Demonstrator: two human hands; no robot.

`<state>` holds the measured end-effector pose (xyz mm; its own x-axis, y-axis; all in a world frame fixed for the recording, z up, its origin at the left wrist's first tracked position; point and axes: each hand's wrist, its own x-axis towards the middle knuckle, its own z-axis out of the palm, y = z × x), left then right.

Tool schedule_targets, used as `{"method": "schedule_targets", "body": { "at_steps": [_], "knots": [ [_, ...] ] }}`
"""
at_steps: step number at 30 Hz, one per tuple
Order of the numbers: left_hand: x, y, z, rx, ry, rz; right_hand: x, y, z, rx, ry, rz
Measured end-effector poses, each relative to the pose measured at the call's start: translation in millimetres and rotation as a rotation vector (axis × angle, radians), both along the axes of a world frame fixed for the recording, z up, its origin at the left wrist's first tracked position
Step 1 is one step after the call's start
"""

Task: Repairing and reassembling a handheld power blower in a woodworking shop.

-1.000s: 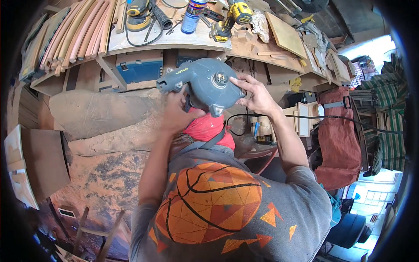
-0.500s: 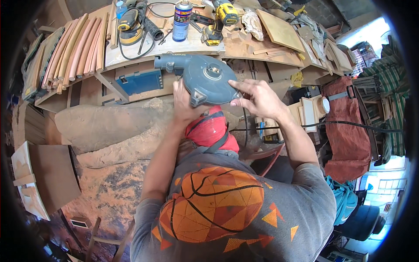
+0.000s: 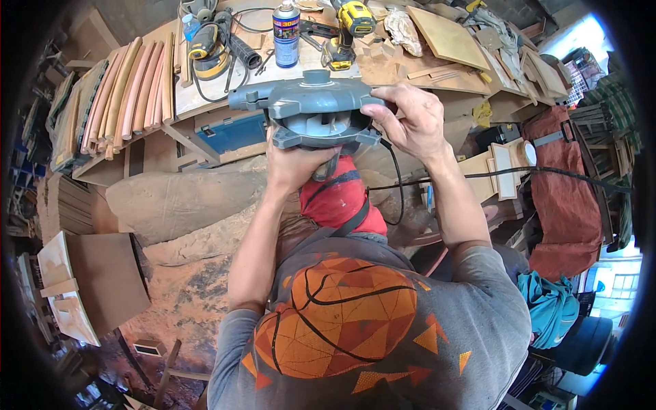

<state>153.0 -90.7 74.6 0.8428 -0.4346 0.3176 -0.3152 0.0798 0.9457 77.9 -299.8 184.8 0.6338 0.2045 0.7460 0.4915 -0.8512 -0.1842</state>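
"Grey blower (image 3: pixel 318 101): where do I find it?"
"Held before the table (image 3: pixel 198 101), between my hands: the left hand (image 3: pixel 290 162) grips it from lower left; the right hand (image 3: pixel 415 123) pinches its right edge between thumb and fingers (image 3: pixel 404 97)."

One left hand (image 3: pixel 295 162) and one right hand (image 3: pixel 415 121) are counted, two in all, with one grey blower (image 3: pixel 318 99). One spray can (image 3: pixel 287 41), one cordless drill (image 3: pixel 355 19), one corded sander (image 3: pixel 205 42), one light-blue bottle (image 3: pixel 190 29) and one workbench (image 3: pixel 266 75) are found. One blue case (image 3: pixel 234 135), one red sheet (image 3: pixel 562 198), one teal bag (image 3: pixel 549 311) and one large yellowish board (image 3: pixel 448 42) are noted. At least six wooden strips (image 3: pixel 149 83) are seen, the exact number being hidden by overlap.
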Motion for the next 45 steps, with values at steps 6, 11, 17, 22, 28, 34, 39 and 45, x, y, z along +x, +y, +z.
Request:
{"method": "schedule_targets", "body": {
  "at_steps": [6, 11, 17, 22, 28, 34, 39, 45],
  "knots": [
    [-17, 22, 53, 0.002, 0.163, -0.033, 14, 14, 28, 0.036, -0.217, 0.087],
    [-22, 40, 65, -0.023, 0.192, -0.049, 22, 28, 42, 0.035, -0.349, 0.159],
    [-26, 50, 69, -0.165, 0.247, -0.097, 25, 32, 54, 0.008, -0.37, 0.268],
    [-31, 54, 75, -0.164, 0.309, -0.156, 19, 27, 57, -0.103, -0.266, 0.269],
    [-35, 54, 75, -0.185, 0.364, -0.191, 15, 27, 67, -0.173, -0.156, 0.251],
    [-45, 56, 84, -0.038, 0.225, -0.135, 12, 8, 54, -0.226, 0.268, 0.195],
    [-43, 55, 87, 0.011, 0.2, -0.212, 12, 2, 56, -0.202, 0.284, 0.136],
    [-53, 53, 90, -0.102, 0.377, -0.215, 10, 7, 72, -0.26, 0.229, 0.104]
  ]
}}
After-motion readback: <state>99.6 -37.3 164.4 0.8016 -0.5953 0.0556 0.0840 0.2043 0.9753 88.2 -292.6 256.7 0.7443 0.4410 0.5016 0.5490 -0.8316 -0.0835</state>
